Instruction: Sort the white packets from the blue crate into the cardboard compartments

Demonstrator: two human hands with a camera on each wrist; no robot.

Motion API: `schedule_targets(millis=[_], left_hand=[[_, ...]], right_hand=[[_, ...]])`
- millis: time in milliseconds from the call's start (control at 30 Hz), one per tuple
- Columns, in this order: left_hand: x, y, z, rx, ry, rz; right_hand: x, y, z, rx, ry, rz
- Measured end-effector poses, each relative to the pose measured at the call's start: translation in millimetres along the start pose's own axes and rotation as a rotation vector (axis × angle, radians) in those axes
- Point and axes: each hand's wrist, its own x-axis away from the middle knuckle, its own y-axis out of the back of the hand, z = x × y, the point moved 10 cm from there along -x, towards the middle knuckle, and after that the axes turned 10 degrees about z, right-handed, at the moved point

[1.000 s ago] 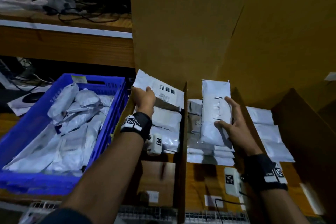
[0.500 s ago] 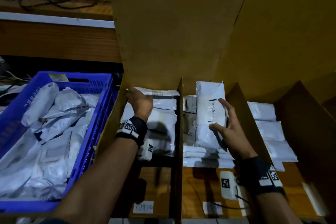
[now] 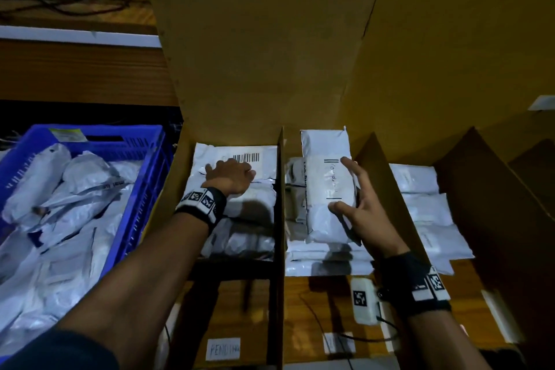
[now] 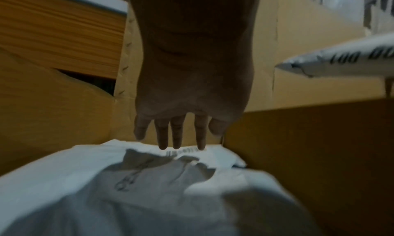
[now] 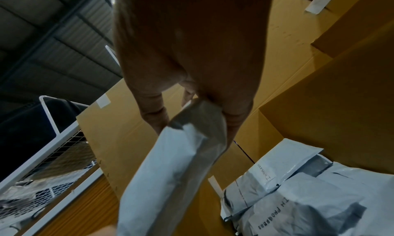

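Packets going into the cardboard box (image 3: pixel 280 189)

Right hand (image 3: pixel 365 213) pinches a soft, light, slippery packet (image 3: pixel 326 186) mid-edge over the box's middle slot; left hand (image 3: pixel 229 176), fingers (image 4: pixel 178 135) straight, presses a barcoded packet (image 3: pixel 237 159) in the left slot.

A paper label (image 3: pixel 222 348) at the near end of my left compartment reads "PENDING". A stacked packet (image 5: pixel 275 214) in the middle compartment reads "IN PROGRESS".
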Motion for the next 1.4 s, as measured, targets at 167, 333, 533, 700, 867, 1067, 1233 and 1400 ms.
schedule_targets(millis=[167,333,533,700,867,1067,1233,1400], left_hand=[[47.3,37.2,-24.4,0.328,-0.100,-0.277],[140.9,54.0,-81.2,0.466,-0.303,-0.416],[249.7,31.9,-153.1,0.575,-0.445,-0.306],[292.9,-3.4,-197.7,0.793,-0.401,-0.095],[328.1,-30.0,-243.8,1.145,-0.438,-0.016],[355.1,-58.2,-301.8,1.270,-0.502,-0.008],[348.0,-67.5,-337.9,1.265,-0.540,-0.052],[305.3,-70.8,-362.9,1.231,-0.529,-0.019]], right_hand=[[16.1,9.0,4.2,0.035,0.020,-0.027],[50.8,19.1,12.0,0.080,0.059,-0.017],[116.2,22.8,30.5,0.141,0.142,0.046],[194.2,39.0,42.5,0.232,0.178,0.115],[263.3,69.0,39.3,0.248,0.156,0.113],[312.7,100.9,35.8,0.376,0.146,-0.004],[314.6,136.8,34.7,0.810,0.106,-0.189],[293.6,180.6,26.7,0.992,0.032,-0.302]])
